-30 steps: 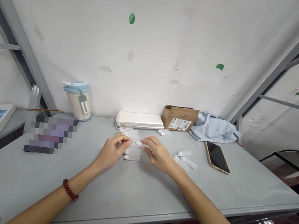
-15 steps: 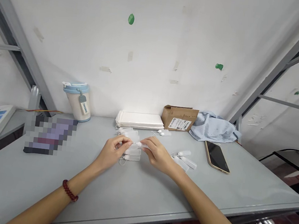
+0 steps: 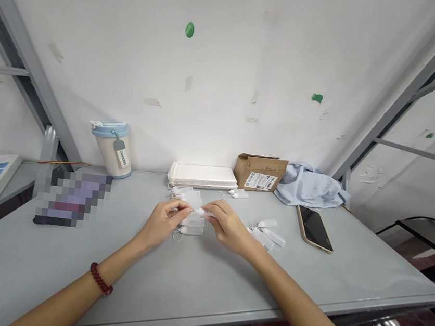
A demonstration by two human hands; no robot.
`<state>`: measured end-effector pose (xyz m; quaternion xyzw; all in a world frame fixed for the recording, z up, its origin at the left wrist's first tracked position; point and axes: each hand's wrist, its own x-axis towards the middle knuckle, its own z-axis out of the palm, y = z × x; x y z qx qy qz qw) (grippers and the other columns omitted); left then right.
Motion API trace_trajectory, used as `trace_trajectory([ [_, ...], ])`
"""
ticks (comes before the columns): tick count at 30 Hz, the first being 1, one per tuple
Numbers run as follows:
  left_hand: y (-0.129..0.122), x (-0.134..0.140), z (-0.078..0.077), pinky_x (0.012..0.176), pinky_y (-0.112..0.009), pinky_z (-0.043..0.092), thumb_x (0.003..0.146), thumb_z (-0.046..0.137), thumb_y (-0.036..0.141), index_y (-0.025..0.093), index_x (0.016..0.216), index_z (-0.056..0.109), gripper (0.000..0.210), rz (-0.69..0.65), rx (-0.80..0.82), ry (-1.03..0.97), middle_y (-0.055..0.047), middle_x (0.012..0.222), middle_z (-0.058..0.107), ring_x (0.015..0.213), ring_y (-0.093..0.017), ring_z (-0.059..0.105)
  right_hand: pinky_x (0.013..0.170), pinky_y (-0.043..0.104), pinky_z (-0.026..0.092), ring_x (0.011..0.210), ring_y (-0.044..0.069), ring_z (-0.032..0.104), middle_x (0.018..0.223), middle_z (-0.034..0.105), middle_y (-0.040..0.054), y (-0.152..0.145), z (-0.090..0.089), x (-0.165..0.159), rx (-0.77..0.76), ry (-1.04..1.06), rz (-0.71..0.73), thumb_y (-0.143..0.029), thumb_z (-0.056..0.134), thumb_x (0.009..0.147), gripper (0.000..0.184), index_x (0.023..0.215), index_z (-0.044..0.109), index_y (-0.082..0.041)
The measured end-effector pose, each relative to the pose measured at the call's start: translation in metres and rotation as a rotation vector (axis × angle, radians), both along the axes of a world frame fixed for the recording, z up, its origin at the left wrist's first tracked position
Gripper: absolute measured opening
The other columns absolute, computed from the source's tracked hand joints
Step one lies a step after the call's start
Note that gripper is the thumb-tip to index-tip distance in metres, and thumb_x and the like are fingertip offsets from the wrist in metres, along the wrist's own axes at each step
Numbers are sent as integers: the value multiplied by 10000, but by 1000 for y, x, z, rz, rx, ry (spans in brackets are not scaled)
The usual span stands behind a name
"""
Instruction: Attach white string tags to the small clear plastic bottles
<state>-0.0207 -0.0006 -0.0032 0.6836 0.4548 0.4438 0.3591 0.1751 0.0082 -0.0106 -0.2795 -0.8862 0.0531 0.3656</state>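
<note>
Both hands meet above the grey table (image 3: 195,286): the left hand (image 3: 163,222) and right hand (image 3: 228,226) pinch opposite ends of one small clear vial (image 3: 198,211), lifted just above the laid-out row of vials (image 3: 191,226) for fingertip access.

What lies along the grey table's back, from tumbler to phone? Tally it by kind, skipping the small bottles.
Blue-lidded cream tumbler: 1
Stack of white flat trays: 1
Brown cardboard box: 1
Crumpled pale blue cloth: 1
Dark-screened smartphone: 1
Total: 5

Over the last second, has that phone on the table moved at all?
No. The phone lies in the same spot beside the blue cloth and the cardboard box; the slight shift is the camera's.
</note>
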Motion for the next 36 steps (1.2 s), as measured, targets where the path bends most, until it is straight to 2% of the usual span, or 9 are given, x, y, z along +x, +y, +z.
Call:
trace_trajectory([
  [19, -1, 0, 3, 544, -236, 367, 758, 551, 360, 163, 712, 639, 220, -8, -62, -105, 5, 626, 508, 584, -118, 432, 739, 368, 481, 890, 215, 517, 968, 582, 114, -1, 2, 1, 7, 1, -20, -104, 408, 880, 231, 1085, 490, -175],
  [36, -2, 0, 3, 542, -244, 375, 743, 559, 353, 165, 707, 649, 211, 0, -93, -138, 2, 638, 543, 579, -119, 454, 733, 366, 485, 897, 215, 526, 974, 582, 108, -1, 1, 1, -16, -4, -24, -116, 404, 884, 245, 1103, 487, -190],
])
